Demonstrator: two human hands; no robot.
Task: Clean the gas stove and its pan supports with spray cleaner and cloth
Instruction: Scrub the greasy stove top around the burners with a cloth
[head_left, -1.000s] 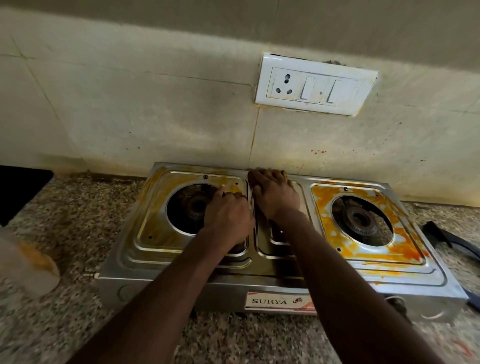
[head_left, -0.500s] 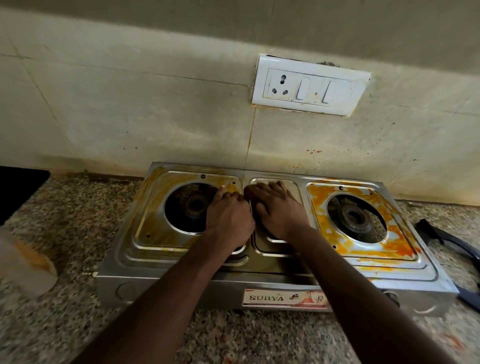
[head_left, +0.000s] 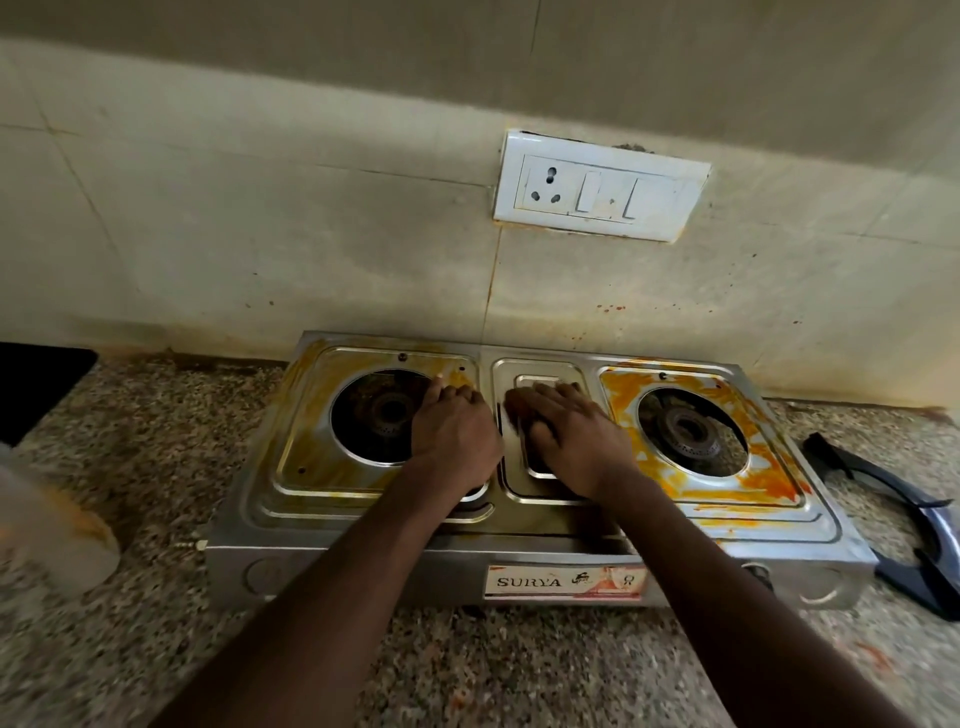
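The steel two-burner gas stove (head_left: 524, 551) stands on the counter against the wall. Orange-yellow stains cover the panel around its right burner (head_left: 691, 431); fainter smears ring the left burner (head_left: 382, 415). My left hand (head_left: 454, 436) rests with curled fingers on the right rim of the left burner opening; nothing shows in it. My right hand (head_left: 571, 439) lies flat on the stove's middle panel, fingers pointing left. No cloth shows under either hand. A dark pan support (head_left: 924, 519) lies on the counter right of the stove.
A blurred translucent bottle (head_left: 47, 530) stands at the left edge on the speckled granite counter (head_left: 156, 467). A white socket and switch plate (head_left: 602, 192) is on the stained tiled wall above the stove. A dark object (head_left: 36, 384) sits at the far left.
My right hand has slid from the stove's back edge toward me along the middle panel. My left hand has stayed on the left burner's rim.
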